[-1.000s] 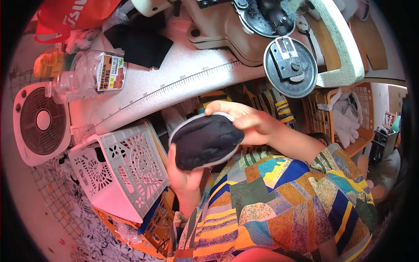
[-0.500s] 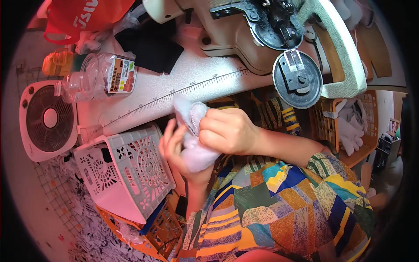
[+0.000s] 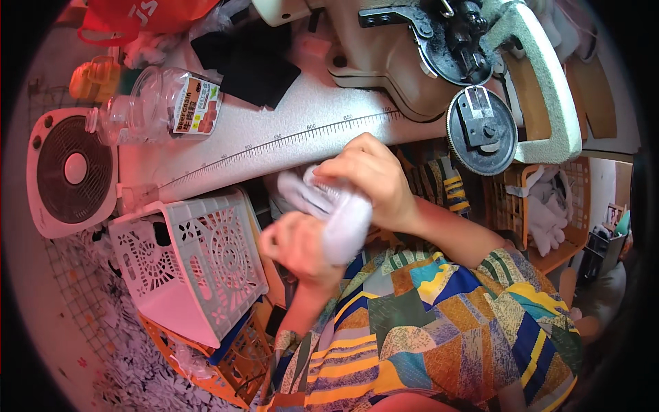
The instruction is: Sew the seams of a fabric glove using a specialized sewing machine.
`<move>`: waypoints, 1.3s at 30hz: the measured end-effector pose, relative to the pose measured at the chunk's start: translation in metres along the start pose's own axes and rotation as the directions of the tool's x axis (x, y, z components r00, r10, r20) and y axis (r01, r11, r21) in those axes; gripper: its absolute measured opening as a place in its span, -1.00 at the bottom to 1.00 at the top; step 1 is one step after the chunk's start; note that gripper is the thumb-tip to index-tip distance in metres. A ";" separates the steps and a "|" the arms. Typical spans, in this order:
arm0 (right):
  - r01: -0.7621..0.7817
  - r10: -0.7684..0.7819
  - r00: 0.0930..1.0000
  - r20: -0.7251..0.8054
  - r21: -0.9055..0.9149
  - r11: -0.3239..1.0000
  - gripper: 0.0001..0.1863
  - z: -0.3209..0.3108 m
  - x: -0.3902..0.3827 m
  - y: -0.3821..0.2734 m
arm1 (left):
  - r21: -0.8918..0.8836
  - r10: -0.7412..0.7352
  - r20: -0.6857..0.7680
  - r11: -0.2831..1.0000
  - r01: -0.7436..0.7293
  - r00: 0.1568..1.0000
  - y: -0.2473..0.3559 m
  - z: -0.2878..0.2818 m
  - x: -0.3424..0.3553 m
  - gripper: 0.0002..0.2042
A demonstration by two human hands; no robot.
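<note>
A soft, pale grey-white fabric piece [image 3: 349, 228] with a ridged edge along its opening is bunched between my two hands, just off the near edge of the worktable [image 3: 274, 161]. My left hand [image 3: 301, 248], blurred by motion, is closed on its lower left side. From above and the right, my right hand [image 3: 374, 180] grips the upper part, fingers curled over the edge. Folds and my fingers hide much of the fabric, so its exact kind cannot be made out.
A sewing machine [image 3: 398, 69] with a toothed disc [image 3: 482, 130] stands at the back right. A clear plastic jar [image 3: 154, 103] lies near a box fan [image 3: 74, 168]. Below are a white crate [image 3: 223, 264] and an orange basket [image 3: 199, 371]. White gloves [image 3: 547, 220] fill a basket at right.
My left hand has gone from spread fingers to closed round the fabric. My right hand has risen and shifted right, and the fabric has turned and bunched. The whole view has shifted slightly.
</note>
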State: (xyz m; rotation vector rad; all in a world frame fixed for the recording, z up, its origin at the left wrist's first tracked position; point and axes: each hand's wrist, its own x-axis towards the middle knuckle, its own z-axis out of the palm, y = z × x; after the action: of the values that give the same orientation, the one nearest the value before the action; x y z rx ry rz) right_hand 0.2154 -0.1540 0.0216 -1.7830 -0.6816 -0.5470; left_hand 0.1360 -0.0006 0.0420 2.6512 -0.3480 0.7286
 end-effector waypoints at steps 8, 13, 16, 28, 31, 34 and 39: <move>-0.739 0.157 0.651 0.743 0.667 -0.091 -0.05 -0.005 -0.024 0.008 | -0.325 -0.281 0.193 0.885 0.332 0.940 -0.018 0.006 0.028 -0.71; -0.710 0.172 0.637 0.751 0.659 -0.249 0.04 -0.010 -0.035 0.003 | -0.321 -0.126 0.339 0.916 0.241 0.932 -0.027 0.005 0.030 -0.70; -0.681 0.163 0.642 0.749 0.655 -0.328 0.12 -0.010 -0.036 -0.009 | -0.286 -0.159 0.364 0.919 0.272 0.918 -0.033 0.014 0.024 -0.73; -0.630 0.685 0.708 0.172 0.594 0.501 -0.64 0.002 -0.038 -0.004 | -0.171 0.048 0.218 0.985 -0.010 0.975 0.031 -0.009 0.011 -0.79; -0.451 0.451 0.893 -0.007 -0.031 0.892 -0.71 -0.004 -0.033 -0.007 | -0.195 0.085 0.212 0.980 -0.043 0.973 0.033 -0.006 0.004 -0.75; -0.080 0.091 0.995 0.030 -0.274 0.958 -0.69 -0.012 -0.025 -0.006 | -0.088 0.067 0.213 0.995 -0.049 0.975 0.022 -0.011 0.010 -0.74; 0.229 -0.210 0.967 0.144 -0.131 0.965 -0.65 -0.011 -0.022 -0.009 | -0.111 0.035 0.222 0.994 -0.010 0.974 0.019 -0.018 0.014 -0.65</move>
State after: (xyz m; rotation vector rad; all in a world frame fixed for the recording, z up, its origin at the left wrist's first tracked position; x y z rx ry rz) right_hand 0.1926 -0.1660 0.0169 -1.9048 -0.9586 -0.6487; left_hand 0.1339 -0.0122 0.0688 2.6329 -0.4653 0.4040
